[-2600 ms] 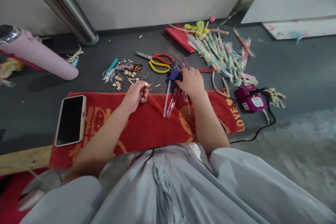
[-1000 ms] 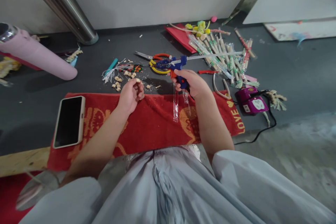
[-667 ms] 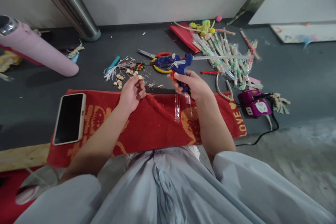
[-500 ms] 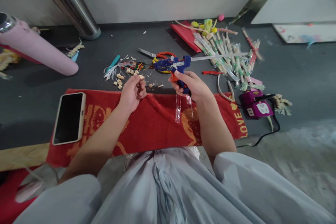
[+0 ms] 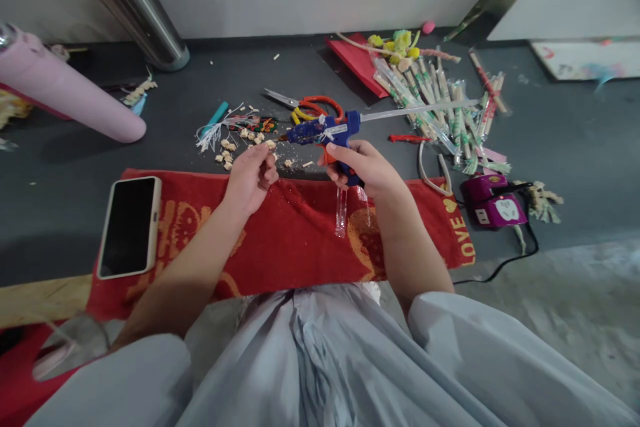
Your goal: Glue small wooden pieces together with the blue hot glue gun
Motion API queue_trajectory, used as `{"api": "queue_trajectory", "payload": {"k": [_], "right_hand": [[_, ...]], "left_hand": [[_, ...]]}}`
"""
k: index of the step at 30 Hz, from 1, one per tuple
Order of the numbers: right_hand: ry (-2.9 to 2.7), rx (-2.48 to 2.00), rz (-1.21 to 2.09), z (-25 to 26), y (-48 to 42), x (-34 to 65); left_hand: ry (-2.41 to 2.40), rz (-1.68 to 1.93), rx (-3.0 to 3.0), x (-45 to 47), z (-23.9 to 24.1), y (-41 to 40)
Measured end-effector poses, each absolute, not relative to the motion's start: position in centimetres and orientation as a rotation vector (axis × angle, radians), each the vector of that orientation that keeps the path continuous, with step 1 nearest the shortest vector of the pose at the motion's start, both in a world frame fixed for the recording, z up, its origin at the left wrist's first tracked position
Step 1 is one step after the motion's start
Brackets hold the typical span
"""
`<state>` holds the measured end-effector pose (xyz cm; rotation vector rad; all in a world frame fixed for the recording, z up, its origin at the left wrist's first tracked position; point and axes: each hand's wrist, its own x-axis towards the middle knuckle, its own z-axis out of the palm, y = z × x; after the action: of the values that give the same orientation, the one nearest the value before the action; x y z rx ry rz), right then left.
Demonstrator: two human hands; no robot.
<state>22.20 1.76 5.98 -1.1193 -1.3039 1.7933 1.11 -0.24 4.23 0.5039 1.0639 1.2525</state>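
My right hand (image 5: 373, 167) is wrapped round the grip of a blue hot glue gun (image 5: 325, 131) with an orange trigger. A long clear glue stick (image 5: 415, 110) sticks out of its back end. The nozzle points left and sits right by a small cream-coloured piece (image 5: 271, 145), pinched in the fingertips of my left hand (image 5: 250, 177). Whether nozzle and piece touch, I cannot tell. Similar cream pieces (image 5: 229, 145) and crumbs lie just beyond my left hand. Behind the glue gun are scissors (image 5: 283, 99) with orange and yellow handles.
A red towel (image 5: 290, 233) covers the front edge, with a phone (image 5: 129, 227) on its left end. Wrapped sticks (image 5: 425, 100) and a red envelope (image 5: 357, 67) lie back right. A purple power socket (image 5: 493, 202) with a black cable stands right; a pink bottle (image 5: 90, 93) leans in at left.
The glue gun has moved slightly left and tilted down, bringing its nozzle to the cream piece. My left hand has hardly moved. The view has shifted a little.
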Motion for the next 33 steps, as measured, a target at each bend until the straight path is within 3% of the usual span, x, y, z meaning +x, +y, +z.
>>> {"api": "queue_trajectory", "payload": {"k": [33], "right_hand": [[-1.275,-1.172,1.775,6.04,1.51,21.35]], "left_hand": [[1.041,1.24,0.52,0.89,3.96,-0.3]]}}
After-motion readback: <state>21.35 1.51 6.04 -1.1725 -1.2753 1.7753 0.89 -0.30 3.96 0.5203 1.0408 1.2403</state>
